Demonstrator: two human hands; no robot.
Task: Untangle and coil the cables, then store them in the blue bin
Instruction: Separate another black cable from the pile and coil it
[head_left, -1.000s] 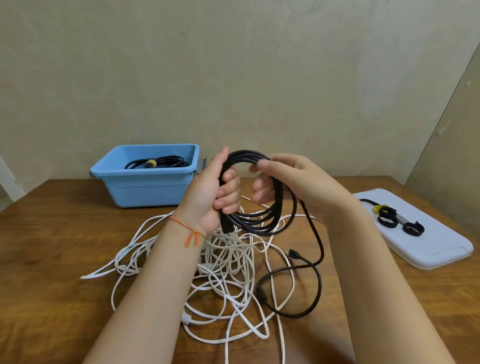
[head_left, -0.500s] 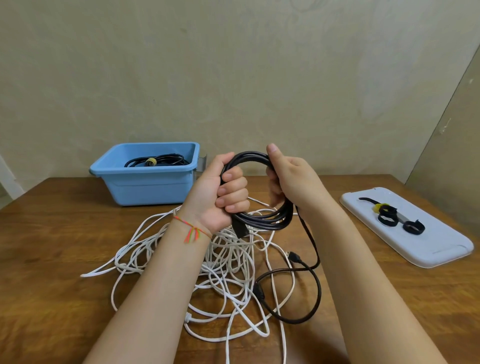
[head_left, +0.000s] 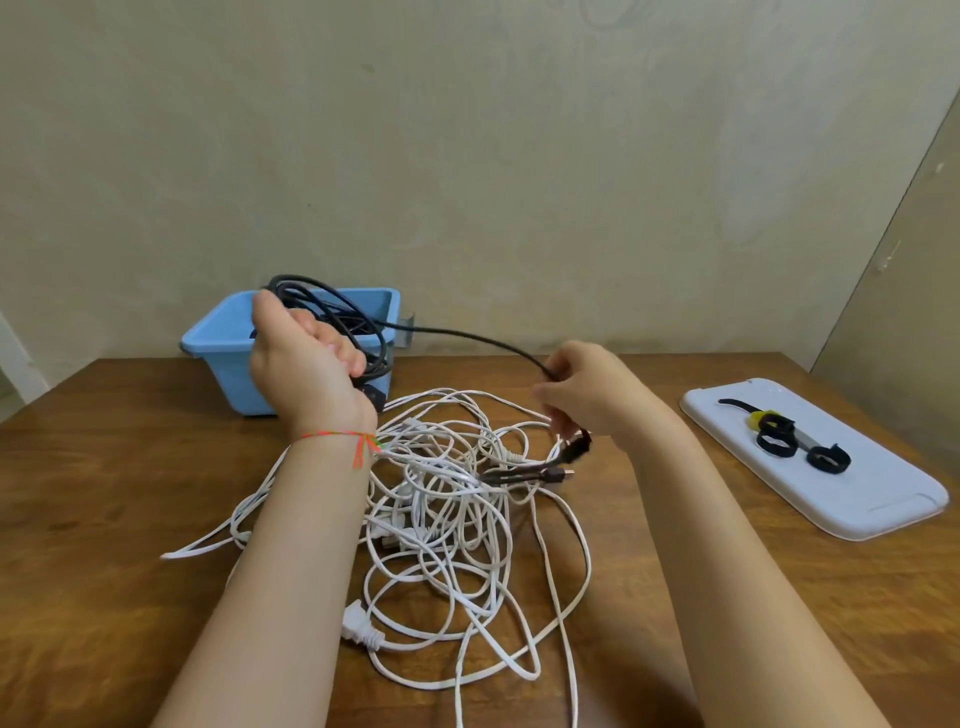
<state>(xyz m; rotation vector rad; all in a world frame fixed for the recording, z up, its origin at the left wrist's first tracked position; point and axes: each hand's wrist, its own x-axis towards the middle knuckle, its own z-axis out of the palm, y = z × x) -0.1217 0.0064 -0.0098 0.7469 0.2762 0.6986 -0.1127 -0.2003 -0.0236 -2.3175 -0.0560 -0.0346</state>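
Black cable (head_left: 467, 335) between both raised hands

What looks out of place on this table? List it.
The tangled white cables sprawl loose across the wooden table, uncoiled. The black cable coil gripped by the left hand has a strand trailing to the right hand, not yet wound in. Nothing looks damaged or spilled.

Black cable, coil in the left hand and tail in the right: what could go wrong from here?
1. The black cable tail hangs by its plug over the white cable tangle; it may snag there.
2. The left hand grips the coil at one side; loops could slip loose.
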